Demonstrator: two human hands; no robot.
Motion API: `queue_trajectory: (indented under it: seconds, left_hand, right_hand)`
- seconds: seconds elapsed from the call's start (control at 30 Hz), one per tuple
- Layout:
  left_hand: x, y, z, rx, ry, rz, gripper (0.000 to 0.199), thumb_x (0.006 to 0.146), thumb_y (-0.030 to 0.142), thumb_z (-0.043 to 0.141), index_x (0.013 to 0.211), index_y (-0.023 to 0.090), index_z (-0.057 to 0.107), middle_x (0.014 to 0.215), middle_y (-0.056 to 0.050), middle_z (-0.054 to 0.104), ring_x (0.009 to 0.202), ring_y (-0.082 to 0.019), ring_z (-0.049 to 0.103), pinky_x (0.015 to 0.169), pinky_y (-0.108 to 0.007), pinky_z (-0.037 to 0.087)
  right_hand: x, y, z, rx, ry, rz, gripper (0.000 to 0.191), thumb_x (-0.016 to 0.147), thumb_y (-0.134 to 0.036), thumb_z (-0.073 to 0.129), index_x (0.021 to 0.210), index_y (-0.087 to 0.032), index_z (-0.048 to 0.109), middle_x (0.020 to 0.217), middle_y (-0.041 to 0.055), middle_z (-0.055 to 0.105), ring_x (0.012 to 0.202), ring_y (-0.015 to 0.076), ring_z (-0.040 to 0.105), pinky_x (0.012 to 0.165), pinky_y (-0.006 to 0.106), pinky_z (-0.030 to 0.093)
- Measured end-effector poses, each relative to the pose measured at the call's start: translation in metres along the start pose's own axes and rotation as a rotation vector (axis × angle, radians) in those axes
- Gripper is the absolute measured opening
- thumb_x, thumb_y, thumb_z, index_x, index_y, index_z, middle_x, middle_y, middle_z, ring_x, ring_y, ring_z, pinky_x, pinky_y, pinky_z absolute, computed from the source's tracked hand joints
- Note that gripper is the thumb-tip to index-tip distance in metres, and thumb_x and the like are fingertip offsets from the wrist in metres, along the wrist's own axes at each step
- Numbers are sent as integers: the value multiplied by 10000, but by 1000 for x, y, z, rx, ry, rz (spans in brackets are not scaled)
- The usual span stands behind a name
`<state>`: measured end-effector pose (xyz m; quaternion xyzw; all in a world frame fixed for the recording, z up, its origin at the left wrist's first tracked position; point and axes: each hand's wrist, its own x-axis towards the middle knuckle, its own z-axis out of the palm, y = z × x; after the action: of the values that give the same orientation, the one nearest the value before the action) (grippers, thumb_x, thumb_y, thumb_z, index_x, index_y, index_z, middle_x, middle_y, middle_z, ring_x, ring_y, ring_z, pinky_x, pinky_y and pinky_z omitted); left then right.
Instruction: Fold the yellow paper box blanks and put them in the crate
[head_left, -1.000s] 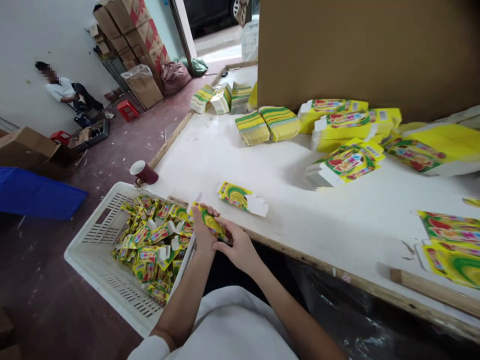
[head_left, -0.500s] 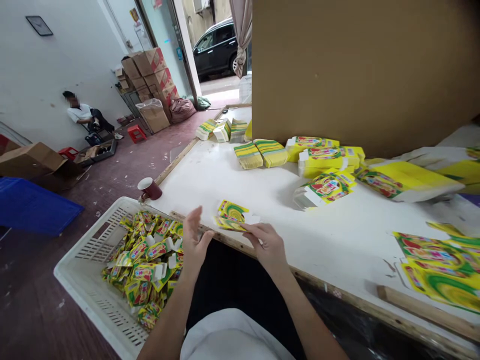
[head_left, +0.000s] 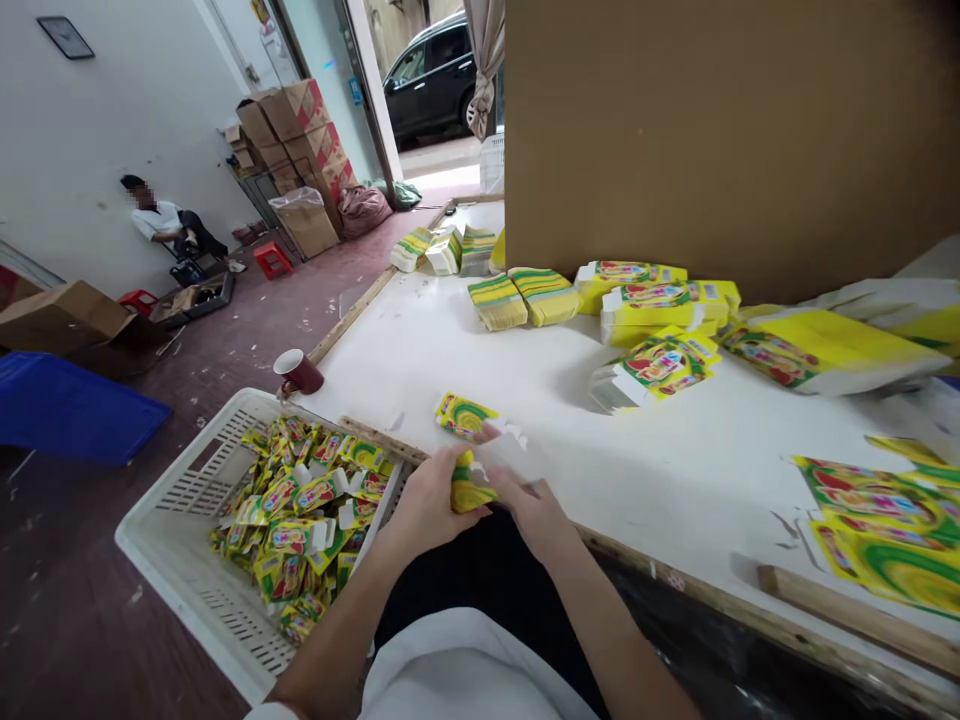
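Observation:
My left hand point(head_left: 429, 498) is closed around a small yellow-green printed carton point(head_left: 468, 484), thumb below and fingers above. The carton is at the table's front edge, its white end flaps facing right. My right hand point(head_left: 534, 510) is beside that flap end; its fingers are smeared by motion, so I cannot tell whether they grip a flap. Just beyond the hands, another yellow carton point(head_left: 461, 414) lies on the white table point(head_left: 390, 370). To the left, a white plastic crate point(head_left: 150, 535) holds many similar small cartons point(head_left: 300, 500).
Stacks of flat yellow cartons point(head_left: 544, 297) and a fanned bundle point(head_left: 660, 365) lie toward the back, below a large brown board point(head_left: 720, 130). A maroon mug point(head_left: 301, 372) stands at the left edge. A wooden bar point(head_left: 855, 615) lies front right. A person point(head_left: 161, 220) sits far left.
My left hand, spread and holding nothing before, has moved right and closed on the carton that my right hand held. My right hand has shifted to its flap end.

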<state>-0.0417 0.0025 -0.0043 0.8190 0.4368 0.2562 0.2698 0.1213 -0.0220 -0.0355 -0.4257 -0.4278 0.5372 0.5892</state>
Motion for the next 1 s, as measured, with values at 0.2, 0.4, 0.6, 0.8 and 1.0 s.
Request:
queue_trajectory:
  seconds: [0.2,0.4,0.6,0.8,1.0]
  left_hand:
    - [0,0,7,-4,-113,82,763,737,257,762,1401,266,387,1331,-114,590,1221,-293,601,989,-421,516]
    - [-1,-7,16,14,-75,48,742,751,247,733,1376,251,333,1315,-130,586,1183,-289,623,977,-437,517]
    - [1,-10,17,2,-84,23,555,707,175,693,1165,254,390,1100,-71,648,965,-256,680,824,-387,550]
    - [1,-13,11,-47,-15,115,755,647,137,692,1312,206,342,1203,-139,576,1049,-278,643,856,-409,552]
    - [-4,-7,13,-282,481,-118,853,576,268,887,1299,242,435,1332,-141,540,1287,-348,516,1092,-540,402]
  right_hand:
    - [3,14,3,320,-200,248,584,780,-544,745,1296,-294,638,1398,76,616,1313,306,556,1121,547,418]
    - [3,24,3,289,-115,249,653,795,-623,687,1337,-267,615,1447,88,568,1342,322,527,1124,563,413]
    - [4,25,1,41,-128,47,586,887,-587,579,1385,-277,576,1436,100,579,1353,299,519,1149,553,371]
    - [-8,26,0,-474,-247,-296,583,889,-172,545,1447,-332,492,1584,47,386,1452,267,385,1165,504,371]
    - [-6,22,-5,-344,94,-280,468,914,-195,534,1361,-316,597,1514,56,494,1389,256,484,1133,482,428]
